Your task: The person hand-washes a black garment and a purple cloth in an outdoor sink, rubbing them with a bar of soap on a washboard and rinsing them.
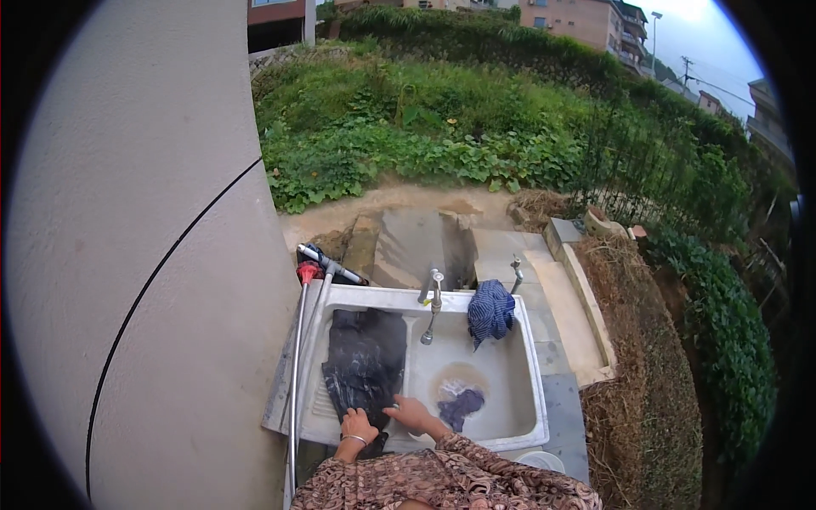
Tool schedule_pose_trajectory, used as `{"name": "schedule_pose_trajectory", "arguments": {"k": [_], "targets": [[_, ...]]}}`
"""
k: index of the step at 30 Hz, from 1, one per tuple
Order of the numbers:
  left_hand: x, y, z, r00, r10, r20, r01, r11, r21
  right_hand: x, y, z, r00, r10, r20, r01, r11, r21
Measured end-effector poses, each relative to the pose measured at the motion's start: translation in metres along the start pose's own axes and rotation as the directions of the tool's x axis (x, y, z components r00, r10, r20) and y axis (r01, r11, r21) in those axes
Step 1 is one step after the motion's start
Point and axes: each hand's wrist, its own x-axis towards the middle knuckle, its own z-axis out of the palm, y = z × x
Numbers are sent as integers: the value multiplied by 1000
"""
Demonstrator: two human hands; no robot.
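A wet black garment [366, 357] with whitish suds lies spread over the ribbed left part of a white double sink [539, 408]. My left hand [356, 426], with a bracelet at the wrist, has its fingers curled on the garment's near end. Part of the dark cloth hangs over the sink's front edge beside that wrist. My right hand [413, 414] is at the garment's right edge, over the sink divider; a small pale spot shows by its thumb, too small to name. In the right basin a purple-grey cloth [460, 408] lies in shallow, sudsy water.
A metal faucet [435, 299] stands behind the divider, another tap [517, 274] at the back right. A blue striped cloth [491, 311] drapes over the back rim. A metal pole [296, 382] with a red head leans along the left side, near a wall [159, 255]. A white bucket [542, 460] stands below.
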Motion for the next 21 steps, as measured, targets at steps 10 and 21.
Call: {"name": "schedule_pose_trajectory", "arguments": {"k": [10,21], "targets": [[82,-30,-96,929,-359,93,-22,-305,-952,12,17,-36,975,222,-5,-206,915,346],[-8,-16,-41,954,-300,4,-119,-391,-913,52,-32,9,986,153,69,-84,93,992]]}}
